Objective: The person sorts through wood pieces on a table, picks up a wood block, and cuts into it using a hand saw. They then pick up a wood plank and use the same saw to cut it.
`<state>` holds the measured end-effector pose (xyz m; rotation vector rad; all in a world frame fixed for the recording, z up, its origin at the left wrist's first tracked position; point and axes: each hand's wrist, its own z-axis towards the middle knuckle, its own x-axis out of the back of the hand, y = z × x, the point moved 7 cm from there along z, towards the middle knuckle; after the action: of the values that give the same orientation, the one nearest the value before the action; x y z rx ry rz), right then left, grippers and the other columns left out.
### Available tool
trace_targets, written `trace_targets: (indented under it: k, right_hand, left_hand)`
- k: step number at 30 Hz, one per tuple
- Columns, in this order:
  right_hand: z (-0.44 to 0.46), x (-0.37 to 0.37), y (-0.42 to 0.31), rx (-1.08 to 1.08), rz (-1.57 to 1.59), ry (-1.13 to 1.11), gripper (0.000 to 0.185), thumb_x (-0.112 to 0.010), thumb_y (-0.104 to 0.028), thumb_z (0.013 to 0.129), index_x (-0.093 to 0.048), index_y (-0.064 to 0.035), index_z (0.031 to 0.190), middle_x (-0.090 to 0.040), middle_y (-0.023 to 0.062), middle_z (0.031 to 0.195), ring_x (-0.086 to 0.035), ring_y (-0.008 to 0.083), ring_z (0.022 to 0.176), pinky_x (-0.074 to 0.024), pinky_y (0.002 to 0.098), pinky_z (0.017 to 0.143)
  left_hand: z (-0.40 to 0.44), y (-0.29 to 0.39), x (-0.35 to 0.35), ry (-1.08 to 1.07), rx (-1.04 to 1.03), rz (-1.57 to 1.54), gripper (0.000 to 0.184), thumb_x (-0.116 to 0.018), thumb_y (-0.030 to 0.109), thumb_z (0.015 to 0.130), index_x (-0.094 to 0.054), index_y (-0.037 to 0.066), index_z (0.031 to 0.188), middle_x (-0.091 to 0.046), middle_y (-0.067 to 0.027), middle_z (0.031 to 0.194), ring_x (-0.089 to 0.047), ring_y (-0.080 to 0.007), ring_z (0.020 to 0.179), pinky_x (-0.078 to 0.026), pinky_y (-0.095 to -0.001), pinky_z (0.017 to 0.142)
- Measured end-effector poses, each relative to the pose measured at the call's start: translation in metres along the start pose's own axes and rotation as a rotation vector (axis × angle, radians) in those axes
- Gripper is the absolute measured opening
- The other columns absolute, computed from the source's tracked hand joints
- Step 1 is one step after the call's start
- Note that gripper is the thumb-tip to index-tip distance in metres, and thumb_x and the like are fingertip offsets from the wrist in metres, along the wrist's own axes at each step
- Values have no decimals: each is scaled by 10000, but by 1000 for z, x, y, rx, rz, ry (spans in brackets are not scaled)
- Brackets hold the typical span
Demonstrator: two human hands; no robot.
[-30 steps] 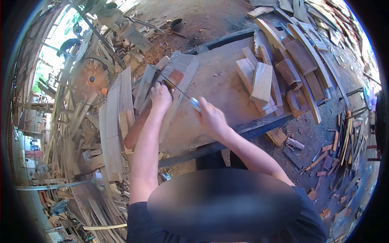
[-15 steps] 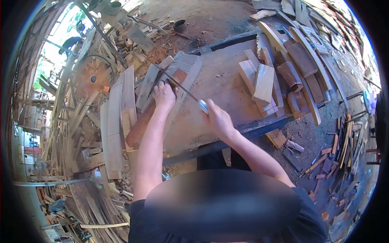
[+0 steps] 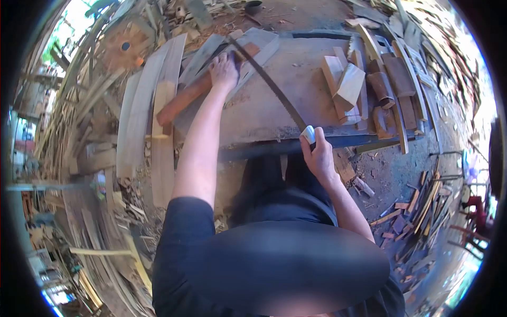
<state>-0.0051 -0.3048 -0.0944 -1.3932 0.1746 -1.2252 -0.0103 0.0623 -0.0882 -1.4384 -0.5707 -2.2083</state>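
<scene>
My right hand point(image 3: 320, 157) is closed around the pale handle of a hand saw point(image 3: 274, 89), near the front edge of the workbench point(image 3: 285, 68). The long toothed blade slants up and left, its far end at a reddish-brown piece of wood point(image 3: 185, 100) lying aslant on the bench. My left hand point(image 3: 224, 71) presses on that wood close to the blade, fingers curled over its top edge. A wide grey board point(image 3: 262, 42) lies under the far end of the wood. Whether the teeth sit in a cut is too small to tell.
Short wooden blocks point(image 3: 349, 84) and curved brown pieces point(image 3: 380, 89) are piled on the bench's right side. Long planks point(image 3: 142, 105) lean at its left. Scrap sticks point(image 3: 428, 201) litter the ground at right. A dark bucket point(image 3: 253, 7) stands beyond the bench.
My right hand has drawn the saw back toward my body and to the right, so more blade shows. My left hand stays on the wood. The camera view has shifted.
</scene>
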Motion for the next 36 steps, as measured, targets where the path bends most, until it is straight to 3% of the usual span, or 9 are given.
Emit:
trace_targets:
  k: [9, 21, 26, 29, 36]
  right_hand:
    - [-21, 5, -15, 35, -34, -7, 233, -620, -163, 925, -434, -23, 932, -594, 299, 753, -591, 514, 764, -464, 537, 595]
    - [-32, -3, -18, 26, -83, -38, 229, -594, -189, 943, -442, -32, 1012, -618, 272, 794, -614, 479, 745, -483, 537, 620]
    - [-31, -6, -20, 0, -142, -48, 247, -609, -216, 939, -462, -38, 1026, -627, 258, 816, -627, 465, 757, -495, 521, 620]
    - [-30, -4, -18, -25, -151, -58, 257, -614, -231, 938, -469, -42, 1036, -634, 245, 827, -633, 455, 755, -503, 515, 615]
    - [27, -28, -32, -3, -83, -39, 243, -621, -219, 926, -468, -58, 1026, -636, 231, 835, -644, 433, 740, -515, 504, 599]
  left_hand:
    - [-16, 0, 9, 7, 40, -37, 491, -534, 432, 933, -523, 145, 1332, -509, -158, 1314, -462, -372, 1230, -347, -554, 1031]
    - [-13, -3, 15, 65, 233, -177, 331, -515, 396, 944, -642, 143, 1115, -562, -134, 1172, -512, -329, 1162, -360, -507, 984]
    - [6, 0, 22, 148, 416, -21, 256, -528, 278, 909, -697, 90, 950, -635, -130, 1068, -588, -332, 1053, -464, -493, 873]
    - [14, -16, -2, 149, 512, -83, 263, -478, 205, 892, -707, 78, 920, -656, -129, 1077, -599, -318, 1049, -448, -491, 896]
    - [16, -9, -6, 190, 464, 78, 310, -432, 221, 930, -702, 79, 873, -683, -89, 1014, -627, -287, 986, -477, -457, 842]
